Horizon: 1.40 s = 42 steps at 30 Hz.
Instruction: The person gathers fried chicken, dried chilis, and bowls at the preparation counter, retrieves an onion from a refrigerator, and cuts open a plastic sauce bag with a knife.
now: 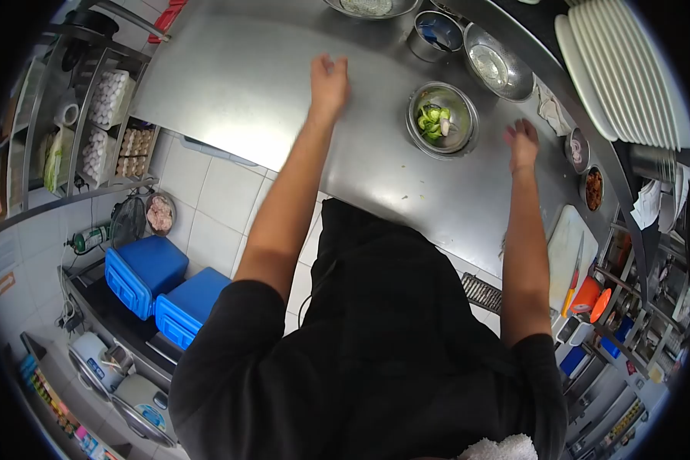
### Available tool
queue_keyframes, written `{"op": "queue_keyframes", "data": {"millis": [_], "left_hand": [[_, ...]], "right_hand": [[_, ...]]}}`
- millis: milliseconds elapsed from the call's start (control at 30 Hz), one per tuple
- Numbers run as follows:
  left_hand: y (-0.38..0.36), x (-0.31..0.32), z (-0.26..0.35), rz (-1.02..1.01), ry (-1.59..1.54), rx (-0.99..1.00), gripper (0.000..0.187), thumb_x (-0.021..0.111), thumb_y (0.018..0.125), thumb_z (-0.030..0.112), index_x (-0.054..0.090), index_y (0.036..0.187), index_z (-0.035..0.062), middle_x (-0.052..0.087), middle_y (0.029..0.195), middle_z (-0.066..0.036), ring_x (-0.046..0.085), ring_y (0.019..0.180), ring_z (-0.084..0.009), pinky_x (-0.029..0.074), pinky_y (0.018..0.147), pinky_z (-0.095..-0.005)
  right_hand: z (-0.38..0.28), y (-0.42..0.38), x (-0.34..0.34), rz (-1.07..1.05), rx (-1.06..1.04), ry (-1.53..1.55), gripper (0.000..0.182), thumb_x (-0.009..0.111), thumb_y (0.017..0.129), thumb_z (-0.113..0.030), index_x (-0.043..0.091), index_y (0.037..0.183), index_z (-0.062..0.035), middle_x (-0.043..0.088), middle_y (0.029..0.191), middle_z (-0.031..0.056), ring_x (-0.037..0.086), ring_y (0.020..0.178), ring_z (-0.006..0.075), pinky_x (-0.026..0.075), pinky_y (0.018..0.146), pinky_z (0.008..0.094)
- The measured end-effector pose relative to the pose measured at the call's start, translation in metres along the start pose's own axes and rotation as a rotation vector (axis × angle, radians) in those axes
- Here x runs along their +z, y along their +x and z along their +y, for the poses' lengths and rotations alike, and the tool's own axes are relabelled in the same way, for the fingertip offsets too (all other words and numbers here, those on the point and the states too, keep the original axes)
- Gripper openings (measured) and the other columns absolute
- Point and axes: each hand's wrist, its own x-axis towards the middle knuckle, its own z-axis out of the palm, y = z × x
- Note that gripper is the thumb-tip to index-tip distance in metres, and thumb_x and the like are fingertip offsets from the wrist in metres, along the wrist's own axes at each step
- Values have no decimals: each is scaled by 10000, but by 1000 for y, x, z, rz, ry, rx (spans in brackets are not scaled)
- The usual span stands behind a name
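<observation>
My left hand (330,83) is over the steel table, left of the metal bowl, with thumb and fingers loosely bent and a gap between them. Nothing shows in it. My right hand (522,143) hovers on the bowl's other side, fingers half curled and apart, also holding nothing visible. Between the two hands stands the metal bowl (470,115), touched by neither. Inside it lie cut green vegetables (432,121) and a pale piece (445,127) that I cannot name.
Behind the bowl stand a steel pot (418,47) and a colander (523,84). Stacked white plates (621,69) are at upper right. A knife (577,268) lies on the white cutting board (563,230). Blue bins (149,264) and egg shelves (109,100) are at left.
</observation>
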Motion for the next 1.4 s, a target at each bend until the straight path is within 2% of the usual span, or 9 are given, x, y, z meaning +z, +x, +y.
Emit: {"op": "queue_keyframes", "data": {"millis": [133, 300, 400, 767, 1033, 1200, 1233, 1267, 1400], "left_hand": [[99, 20, 43, 25, -90, -52, 739, 658, 914, 306, 295, 1447, -57, 513, 1289, -202, 603, 943, -231, 579, 696, -374], [166, 49, 25, 116, 34, 60, 591, 724, 841, 247, 468, 1300, -22, 618, 1164, -230, 666, 939, -334, 568, 715, -397], [137, 60, 52, 33, -12, -63, 677, 566, 835, 47, 250, 1417, -98, 481, 1345, -261, 602, 1133, -371, 651, 712, -394], [88, -2, 68, 200, -234, 99, 801, 684, 910, 321, 247, 1496, -8, 499, 1315, -221, 578, 1017, -247, 539, 767, -327], [-24, -128, 259, 781, -98, 1001, 182, 576, 983, 132, 532, 1147, 65, 543, 927, 7, 486, 763, -47, 404, 623, -210], [-25, -147, 379, 426, 686, 1229, 408, 649, 933, 101, 574, 1333, 75, 607, 1213, -112, 544, 825, -137, 469, 710, -255], [-8, -149, 389, 274, 731, 1316, 438, 650, 942, 146, 561, 1369, 112, 637, 1035, -82, 514, 764, -123, 450, 655, -264], [-22, -146, 401, 123, 798, 802, 425, 635, 965, 200, 559, 1377, 126, 606, 852, -37, 465, 698, -103, 429, 619, -271], [80, -194, 404, -266, 942, 765, 369, 587, 1016, 308, 624, 1236, 14, 557, 807, 15, 481, 702, -68, 429, 615, -235]], "right_hand": [[54, -49, -86, 294, -375, -810, 466, 632, 920, -265, 587, 1300, 1, 590, 1298, 204, 596, 1161, 338, 458, 1006, 417], [76, -129, -153, 317, 50, -1431, 615, 622, 882, -439, 530, 1403, -125, 548, 1279, 278, 554, 1172, 426, 452, 1006, 464], [135, -117, -200, 211, 63, -1294, 652, 617, 876, -468, 504, 1427, -138, 525, 1289, 303, 540, 1176, 456, 451, 1003, 485], [139, -139, -174, 388, -38, -1225, 497, 572, 932, -300, 515, 1384, -102, 557, 1234, 253, 563, 1121, 430, 470, 948, 508], [96, -191, -112, 528, -117, -1126, 434, 566, 905, -226, 553, 1332, -146, 542, 1270, 193, 546, 1134, 405, 472, 941, 494], [144, -177, -125, 610, -517, -1107, 458, 600, 869, -208, 557, 1290, -36, 579, 1243, 219, 537, 1147, 416, 450, 970, 517], [121, -183, -122, 481, -246, -968, 445, 588, 878, -199, 554, 1277, -3, 587, 1253, 219, 519, 1188, 414, 419, 1017, 522], [143, -178, -121, 581, -329, -998, 416, 574, 876, -174, 570, 1258, -9, 582, 1272, 221, 509, 1217, 405, 404, 1045, 506], [94, -203, -122, 609, -196, -891, 407, 626, 828, -152, 619, 1228, -77, 567, 1263, 206, 528, 1165, 406, 444, 1006, 478]]}}
